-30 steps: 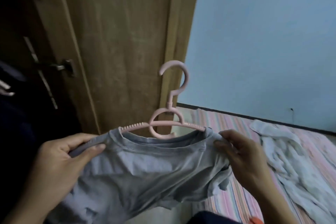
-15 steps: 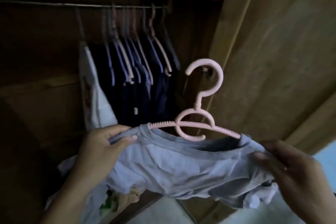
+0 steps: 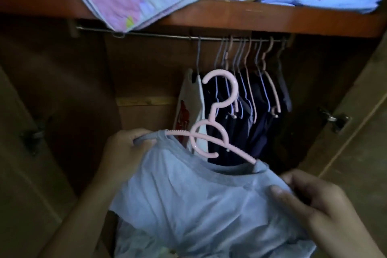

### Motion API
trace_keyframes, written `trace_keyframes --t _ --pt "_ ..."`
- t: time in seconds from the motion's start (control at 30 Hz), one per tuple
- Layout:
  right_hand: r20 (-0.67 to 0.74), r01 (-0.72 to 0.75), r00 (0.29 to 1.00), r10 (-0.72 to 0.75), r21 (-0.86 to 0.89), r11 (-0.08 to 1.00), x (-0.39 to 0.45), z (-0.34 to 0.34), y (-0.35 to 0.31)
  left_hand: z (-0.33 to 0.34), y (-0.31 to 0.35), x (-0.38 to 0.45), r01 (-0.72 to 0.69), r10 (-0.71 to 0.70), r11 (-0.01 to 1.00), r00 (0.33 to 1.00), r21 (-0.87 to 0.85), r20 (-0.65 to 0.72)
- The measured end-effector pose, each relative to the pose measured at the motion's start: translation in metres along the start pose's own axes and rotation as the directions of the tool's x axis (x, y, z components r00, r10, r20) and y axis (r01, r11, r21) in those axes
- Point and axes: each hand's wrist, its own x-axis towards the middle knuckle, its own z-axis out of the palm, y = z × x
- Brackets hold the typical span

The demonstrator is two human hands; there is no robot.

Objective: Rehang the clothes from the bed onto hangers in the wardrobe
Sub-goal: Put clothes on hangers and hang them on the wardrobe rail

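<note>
We hold a pale grey cotton T-shirt (image 3: 201,205) on a pink plastic hanger (image 3: 211,132) before the open wooden wardrobe (image 3: 345,153). Left hand (image 3: 123,153) grips one shoulder; right hand (image 3: 314,201) pinches the other. Above: metal rail (image 3: 157,35) bearing dark hung garments (image 3: 251,111).

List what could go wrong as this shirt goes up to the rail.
1. The pink hanger sits tilted in the grey shirt, its right arm low; the collar might slide off.
2. The left hand and right hand grip only fabric, so the hook could swing and miss the rail.
3. Hanging clothes crowd the rail's right part.
</note>
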Motion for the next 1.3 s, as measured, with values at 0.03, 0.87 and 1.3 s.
trace_keyframes --t 0.03,0.87,1.3 --pt "0.062 0.036 0.997 -0.038 0.023 0.999 0.008 0.009 -0.007 -0.005 -0.005 0.010 0.006 -0.005 1.000 1.000 0.030 -0.023" --pt "-0.269 0.103 0.962 -0.054 0.173 0.979 0.247 0.147 -0.114 0.042 -0.003 0.148 -0.001 -0.004 0.998 0.998 -0.063 -0.069" --pt "-0.296 -0.029 0.955 -0.004 -0.109 0.994 0.284 0.163 -0.104 0.038 -0.012 0.135 0.004 -0.005 0.995 1.000 -0.098 -0.012"
